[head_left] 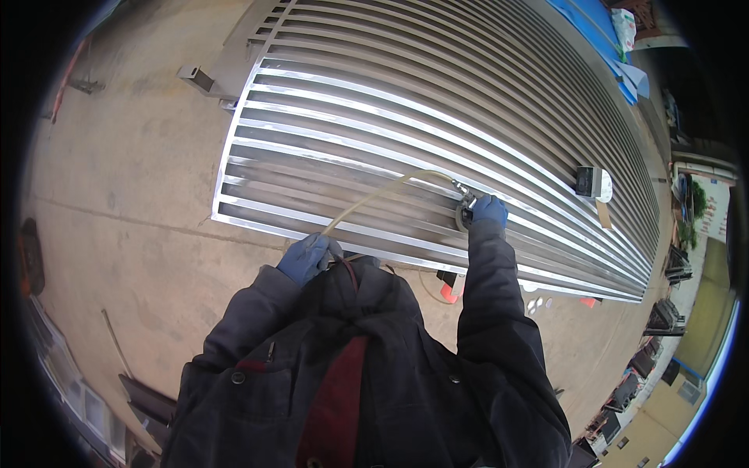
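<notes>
Lying flat on the concrete floor point(133, 187), the slatted metal gate point(406, 117) is worked by the right hand point(489, 210), closed round a small air tool point(465, 212); its pale hose point(374, 195) (near side) is gripped by the left hand point(306, 257).

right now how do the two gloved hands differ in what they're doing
The right hand is stretched out over the metal grille, gripping a small tool. The left hand stays close to the body, holding the pale hose that feeds that tool. Both wear blue gloves.
</notes>
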Available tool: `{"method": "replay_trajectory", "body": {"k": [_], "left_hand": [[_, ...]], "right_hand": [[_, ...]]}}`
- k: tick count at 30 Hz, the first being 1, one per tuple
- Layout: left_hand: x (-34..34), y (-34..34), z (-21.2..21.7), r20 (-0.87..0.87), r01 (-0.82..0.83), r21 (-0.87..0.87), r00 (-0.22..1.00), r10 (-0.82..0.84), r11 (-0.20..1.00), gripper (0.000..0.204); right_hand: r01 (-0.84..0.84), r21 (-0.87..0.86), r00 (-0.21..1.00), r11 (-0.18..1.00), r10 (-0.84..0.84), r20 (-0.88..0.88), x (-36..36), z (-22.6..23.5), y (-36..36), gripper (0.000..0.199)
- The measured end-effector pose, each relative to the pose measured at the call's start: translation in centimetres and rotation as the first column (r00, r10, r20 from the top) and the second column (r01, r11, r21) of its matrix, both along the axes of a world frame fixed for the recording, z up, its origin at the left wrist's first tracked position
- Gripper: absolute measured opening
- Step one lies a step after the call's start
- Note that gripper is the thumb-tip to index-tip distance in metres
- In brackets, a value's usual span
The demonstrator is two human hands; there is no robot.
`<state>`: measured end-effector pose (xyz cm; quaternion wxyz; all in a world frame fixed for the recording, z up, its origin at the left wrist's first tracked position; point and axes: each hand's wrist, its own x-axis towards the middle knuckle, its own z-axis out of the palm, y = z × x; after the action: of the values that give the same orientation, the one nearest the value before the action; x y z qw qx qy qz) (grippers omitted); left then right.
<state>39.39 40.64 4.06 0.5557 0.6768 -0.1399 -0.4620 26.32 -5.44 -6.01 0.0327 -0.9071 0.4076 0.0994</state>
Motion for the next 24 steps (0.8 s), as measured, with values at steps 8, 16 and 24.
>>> {"method": "replay_trajectory", "body": {"k": [8,16,24], "left_hand": [[0.0,-0.2,-1.0,-0.154,-0.003,0.016,0.988,0.006,1.0,0.047],[-1.0,-0.9,-2.2,-0.119,-0.036,-0.042,0.992,0.031,0.998,0.04],[0.7,1.1,-2.1,-0.228,-0.095,-0.037,0.97,0.084,0.995,0.038]], "right_hand": [[0.042,-0.028,0.999,0.999,-0.042,0.018,0.1,1.2,-0.8,0.05],[0.186,-0.008,0.98,0.983,-0.185,0.067,0.7,1.1,-0.6,0.05],[0.056,0.022,0.979,0.998,-0.059,0.194,-1.4,0.3,-0.5,0.047]]}}
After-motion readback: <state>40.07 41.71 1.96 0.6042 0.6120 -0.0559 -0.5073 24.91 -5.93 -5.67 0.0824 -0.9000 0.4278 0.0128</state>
